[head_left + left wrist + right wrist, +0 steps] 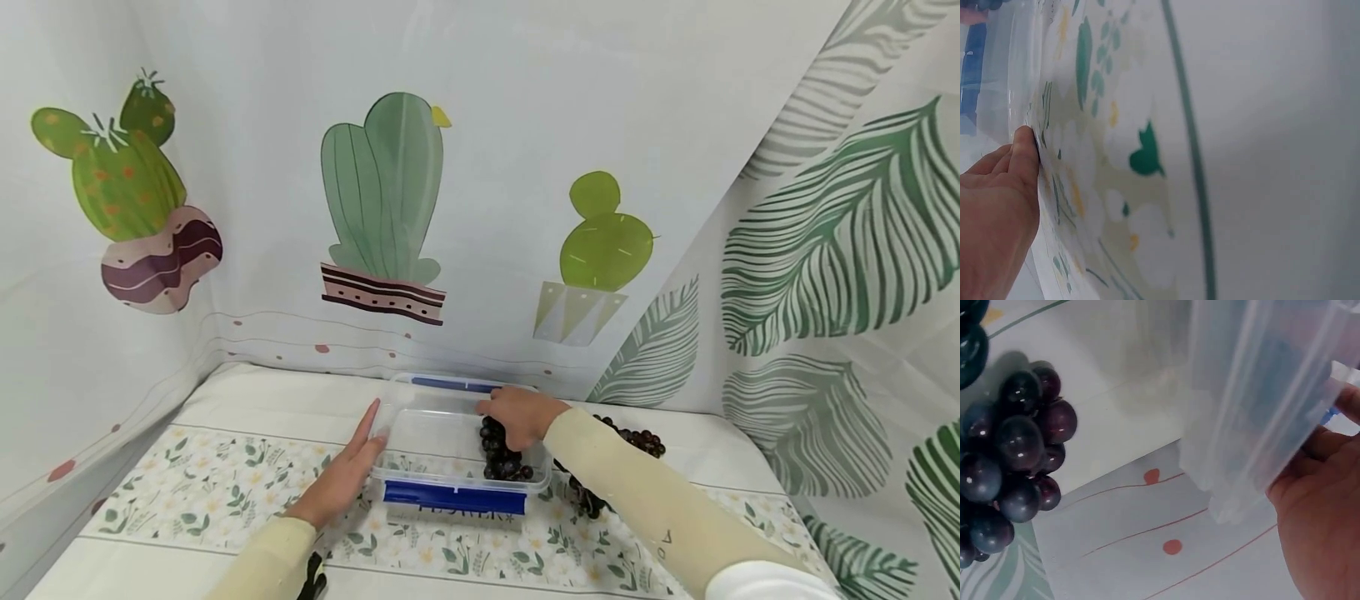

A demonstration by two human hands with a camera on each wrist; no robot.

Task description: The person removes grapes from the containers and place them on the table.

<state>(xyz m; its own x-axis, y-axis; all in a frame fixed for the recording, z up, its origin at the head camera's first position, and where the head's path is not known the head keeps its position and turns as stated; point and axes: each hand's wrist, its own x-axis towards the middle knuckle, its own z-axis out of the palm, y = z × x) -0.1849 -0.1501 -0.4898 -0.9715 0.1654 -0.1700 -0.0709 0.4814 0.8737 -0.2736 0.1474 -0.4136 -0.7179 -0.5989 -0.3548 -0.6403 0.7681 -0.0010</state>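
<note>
Cream cloth closest of all: the left sleeve [262, 557], just beside a small dark thing [313, 577] too hidden to name. Under it all, a table [202, 492] with a flowery cover. A bit farther, the left hand [345, 475], fingers straight, holding nothing, only touching the left side of a clear plastic box [431, 427] with a blue flap [453, 497] in front. Inside the box, at its right end, a bunch of dark grapes [501, 457]. At the back of the bunch, the right hand [521, 417], fingers bent round the top; how tight, cannot tell. Probably light, smooth, slippery and floppy; real or toy, cannot tell. Best to hold softly round the fat middle, with no hard squeezing or tugging. Outside the box, to the right, more dark grapes [648, 442], partly behind the right sleeve [637, 483]. Farthest back, a white cloth wall [495, 150] with painted cactus plants [384, 200] and big leaves [847, 225].
</note>
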